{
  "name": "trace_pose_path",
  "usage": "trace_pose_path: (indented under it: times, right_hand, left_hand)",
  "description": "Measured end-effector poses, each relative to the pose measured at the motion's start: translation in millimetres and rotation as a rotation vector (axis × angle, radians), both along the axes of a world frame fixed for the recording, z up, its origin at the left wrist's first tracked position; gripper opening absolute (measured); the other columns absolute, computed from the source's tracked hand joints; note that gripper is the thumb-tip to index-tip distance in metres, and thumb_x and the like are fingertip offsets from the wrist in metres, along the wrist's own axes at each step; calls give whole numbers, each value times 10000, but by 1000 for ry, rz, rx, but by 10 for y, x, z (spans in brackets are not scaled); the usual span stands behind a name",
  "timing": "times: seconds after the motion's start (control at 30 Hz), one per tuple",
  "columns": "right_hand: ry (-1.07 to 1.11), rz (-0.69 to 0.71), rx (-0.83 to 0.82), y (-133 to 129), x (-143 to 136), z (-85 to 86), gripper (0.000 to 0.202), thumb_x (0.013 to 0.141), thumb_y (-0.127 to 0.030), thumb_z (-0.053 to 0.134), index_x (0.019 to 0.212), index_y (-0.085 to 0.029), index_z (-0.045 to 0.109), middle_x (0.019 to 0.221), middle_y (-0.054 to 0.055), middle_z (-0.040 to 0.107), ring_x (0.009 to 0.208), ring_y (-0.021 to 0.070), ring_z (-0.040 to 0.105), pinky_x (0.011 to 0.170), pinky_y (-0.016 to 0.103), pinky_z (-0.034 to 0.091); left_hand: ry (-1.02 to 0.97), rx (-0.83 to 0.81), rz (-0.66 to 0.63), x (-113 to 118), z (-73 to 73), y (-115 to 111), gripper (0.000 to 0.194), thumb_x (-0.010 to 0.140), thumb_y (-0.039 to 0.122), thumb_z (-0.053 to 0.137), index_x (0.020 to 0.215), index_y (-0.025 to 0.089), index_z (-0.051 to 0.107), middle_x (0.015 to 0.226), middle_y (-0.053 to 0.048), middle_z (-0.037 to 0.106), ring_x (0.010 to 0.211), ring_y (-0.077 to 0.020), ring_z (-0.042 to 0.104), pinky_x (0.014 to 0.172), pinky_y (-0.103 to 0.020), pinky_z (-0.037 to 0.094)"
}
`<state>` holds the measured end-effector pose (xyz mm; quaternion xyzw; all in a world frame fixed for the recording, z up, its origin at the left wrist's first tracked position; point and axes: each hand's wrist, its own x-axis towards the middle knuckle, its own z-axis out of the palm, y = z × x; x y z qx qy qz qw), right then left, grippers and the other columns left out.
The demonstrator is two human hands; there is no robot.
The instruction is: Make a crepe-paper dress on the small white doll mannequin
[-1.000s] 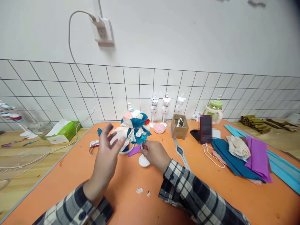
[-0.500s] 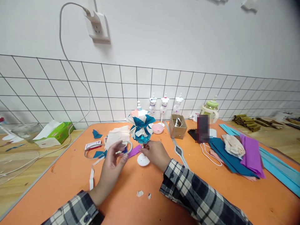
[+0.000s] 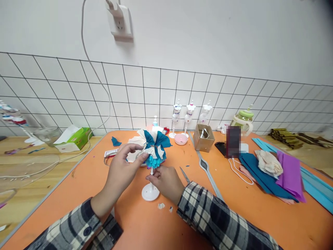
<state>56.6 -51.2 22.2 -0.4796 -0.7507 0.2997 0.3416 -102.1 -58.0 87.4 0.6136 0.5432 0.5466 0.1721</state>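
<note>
A small white mannequin stand with a round base stands on the orange tabletop. It carries a crepe-paper dress with dark blue and cream pleats above a bright blue ruffle. My left hand is curled at the dress's left side, thumb and forefinger closing on its paper edge. Below the ruffle, my right hand pinches the thin stem, thumb in front. The paper covers the figure's body. Scissors lie partly hidden behind my right wrist, and two paper scraps lie near the base.
Several white mannequins stand along the tiled wall. A pink bowl, a cardboard box and a phone are in front. Folded crepe paper lies at right. A green tissue pack sits at left.
My left hand has moved from beside the tape roll to the paper dress. The stand has come nearer and tilted slightly, with my right hand still on its stem. The view has shifted left.
</note>
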Motion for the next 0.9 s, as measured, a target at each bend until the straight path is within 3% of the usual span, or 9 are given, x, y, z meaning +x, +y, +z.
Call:
trace_pose_path:
  times: [0.13,0.27,0.57,0.73,0.9]
  right_hand:
    - [-14,-27,-5,0,-13,-30,133,822,-310,700,783,-186,674,685,-4,704,614,121,629,564,212,370]
    - [-4,-37,8,13,-14,-53,116,814,-299,708,788,-188,682,701,0,713,629,125,636,577,212,375]
    - [-93,-30,96,34,-3,-126,127,827,-306,697,780,-192,669,700,-5,713,619,127,628,566,225,346]
    - [-135,-46,129,48,-2,-134,126,843,-306,684,784,-195,671,715,-2,718,634,131,637,575,235,339]
    - [-163,-67,158,70,-2,-164,152,843,-337,689,801,-192,676,729,6,726,656,145,658,582,240,348]
  left_hand:
    - [57,2,6,27,-34,0,197,789,410,683,839,236,606,907,-10,620,909,-229,569,856,-343,429]
    - [108,44,-16,17,-65,-17,164,837,400,628,833,236,624,938,-15,629,950,-226,574,911,-355,416]
    - [82,22,-38,32,-141,12,224,796,448,673,861,234,672,1042,-43,614,1038,-246,578,977,-397,403]
    - [109,-62,-45,46,-144,7,262,757,467,692,878,233,696,1162,-68,592,1167,-295,525,1043,-461,356]
    - [-88,-102,-121,51,-111,-17,254,785,474,661,831,227,697,1247,-75,567,1260,-309,478,1079,-452,352]
